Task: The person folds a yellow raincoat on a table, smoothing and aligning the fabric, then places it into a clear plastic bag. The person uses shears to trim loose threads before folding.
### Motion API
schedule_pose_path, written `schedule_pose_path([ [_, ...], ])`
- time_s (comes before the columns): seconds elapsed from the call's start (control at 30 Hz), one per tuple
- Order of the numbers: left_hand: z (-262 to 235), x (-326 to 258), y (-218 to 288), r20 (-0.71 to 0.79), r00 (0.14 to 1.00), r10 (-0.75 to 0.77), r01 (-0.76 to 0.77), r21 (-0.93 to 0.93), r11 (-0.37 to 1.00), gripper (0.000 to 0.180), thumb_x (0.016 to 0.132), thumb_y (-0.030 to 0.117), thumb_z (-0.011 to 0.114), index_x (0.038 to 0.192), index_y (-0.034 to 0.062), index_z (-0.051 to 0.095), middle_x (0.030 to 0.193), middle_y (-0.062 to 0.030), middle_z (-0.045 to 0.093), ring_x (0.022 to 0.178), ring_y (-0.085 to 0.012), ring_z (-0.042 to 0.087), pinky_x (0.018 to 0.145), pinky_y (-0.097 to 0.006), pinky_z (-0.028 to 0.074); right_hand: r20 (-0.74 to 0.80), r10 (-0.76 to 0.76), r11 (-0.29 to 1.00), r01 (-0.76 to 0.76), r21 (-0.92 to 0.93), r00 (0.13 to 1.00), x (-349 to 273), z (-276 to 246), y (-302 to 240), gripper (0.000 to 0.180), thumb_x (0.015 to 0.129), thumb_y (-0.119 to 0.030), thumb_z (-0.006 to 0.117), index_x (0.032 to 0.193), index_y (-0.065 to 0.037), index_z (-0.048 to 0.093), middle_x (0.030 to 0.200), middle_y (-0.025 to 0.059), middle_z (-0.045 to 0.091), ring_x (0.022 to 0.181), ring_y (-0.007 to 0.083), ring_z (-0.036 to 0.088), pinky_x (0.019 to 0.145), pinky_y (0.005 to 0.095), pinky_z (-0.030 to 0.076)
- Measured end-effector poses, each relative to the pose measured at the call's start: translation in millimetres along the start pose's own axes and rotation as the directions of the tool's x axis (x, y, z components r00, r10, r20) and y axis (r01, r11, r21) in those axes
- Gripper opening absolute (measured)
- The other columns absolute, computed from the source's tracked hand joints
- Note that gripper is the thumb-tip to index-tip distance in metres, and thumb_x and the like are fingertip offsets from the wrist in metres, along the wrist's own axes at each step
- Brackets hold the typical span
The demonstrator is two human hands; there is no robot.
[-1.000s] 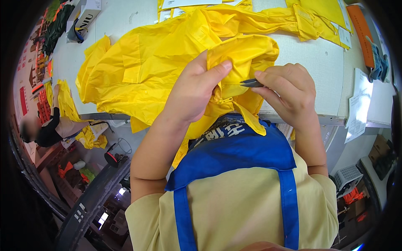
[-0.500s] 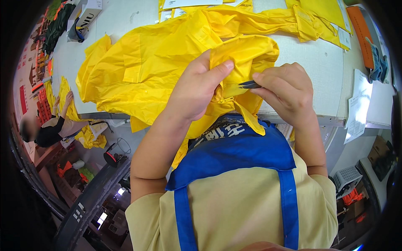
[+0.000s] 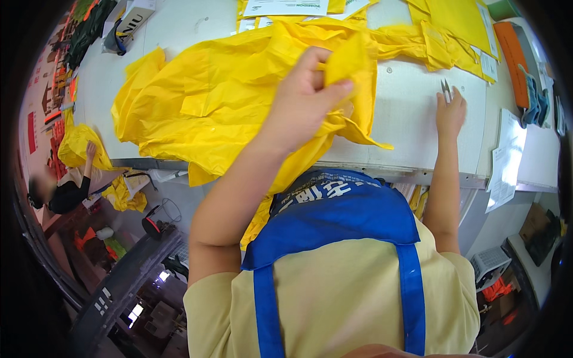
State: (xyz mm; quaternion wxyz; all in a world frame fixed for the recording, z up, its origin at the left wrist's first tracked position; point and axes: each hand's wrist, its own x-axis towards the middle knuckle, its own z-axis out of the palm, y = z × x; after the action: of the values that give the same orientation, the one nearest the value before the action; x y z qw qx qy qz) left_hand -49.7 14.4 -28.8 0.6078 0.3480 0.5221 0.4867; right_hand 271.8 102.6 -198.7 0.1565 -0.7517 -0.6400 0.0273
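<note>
A yellow waterproof jacket (image 3: 221,101) lies crumpled across the white table, with part of it hanging over the near edge. My left hand (image 3: 301,104) pinches a raised part of the jacket between thumb and fingers, slightly above the table. That part is a little blurred. Off to the right, apart from the jacket, my right hand (image 3: 452,113) is closed around a small pair of thread snips (image 3: 446,89). Their two pointed blades stick out beyond my fingers, slightly apart, toward the far side of the table. The handles are hidden in my hand.
Packed yellow garments (image 3: 456,27) with white papers lie at the far right, beside an orange case (image 3: 513,56) and a blue cloth (image 3: 531,98). Paper sheets (image 3: 504,161) hang over the right edge. At the far left, a co-worker (image 3: 68,191) handles another yellow garment.
My right hand has moved away from the jacket, right and farther off, still holding the snips. My left hand has shifted slightly up and right with the jacket in its grip.
</note>
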Motion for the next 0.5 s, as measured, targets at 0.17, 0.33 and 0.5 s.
schedule_pose_path([
  [0.17, 25, 6, -23, 0.209, 0.969, 0.133, -0.211, 0.42, 0.883, 0.033, 0.084, 0.01, 0.064, 0.113, 0.0069, 0.049, 0.097, -0.0045, 0.061, 0.083, -0.0167, 0.061, 0.075, -0.029, 0.049, 0.319, -0.419, 0.376, -0.157, 0.913, 0.85, -36, -48, -108, 0.077, 0.075, -0.016, 0.075, 0.139, -0.005, 0.034, 0.136, 0.0159, 0.045, 0.123, 0.0262, 0.045, 0.102, 0.036, 0.036],
  [0.33, -2, -18, -20, 0.392, 0.841, 0.373, -0.539, 0.548, 0.639, 0.048, 0.08, 0.017, 0.067, 0.124, 0.009, 0.048, 0.118, -0.0127, 0.057, 0.11, -0.0314, 0.055, 0.096, -0.04, 0.042, 0.186, -0.469, 0.505, 0.089, 0.858, 0.863, -17, -18, -75, 0.059, 0.083, -0.014, 0.064, 0.136, -0.003, 0.041, 0.131, 0.0109, 0.052, 0.12, 0.0227, 0.049, 0.1, 0.0322, 0.039],
  [0.5, -214, -36, -20, -0.224, 0.697, 0.682, 0.146, 0.974, 0.171, 0.073, 0.074, 0.031, 0.075, 0.136, 0.0148, 0.04, 0.138, -0.0167, 0.041, 0.13, -0.0335, 0.036, 0.106, -0.048, 0.029, 0.509, -0.436, 0.865, 0.19, 0.465, 0.742, 23, -85, -7, 0.048, 0.084, -0.009, 0.06, 0.129, 0.001, 0.047, 0.126, 0.0181, 0.055, 0.115, 0.0278, 0.054, 0.097, 0.0361, 0.043],
])
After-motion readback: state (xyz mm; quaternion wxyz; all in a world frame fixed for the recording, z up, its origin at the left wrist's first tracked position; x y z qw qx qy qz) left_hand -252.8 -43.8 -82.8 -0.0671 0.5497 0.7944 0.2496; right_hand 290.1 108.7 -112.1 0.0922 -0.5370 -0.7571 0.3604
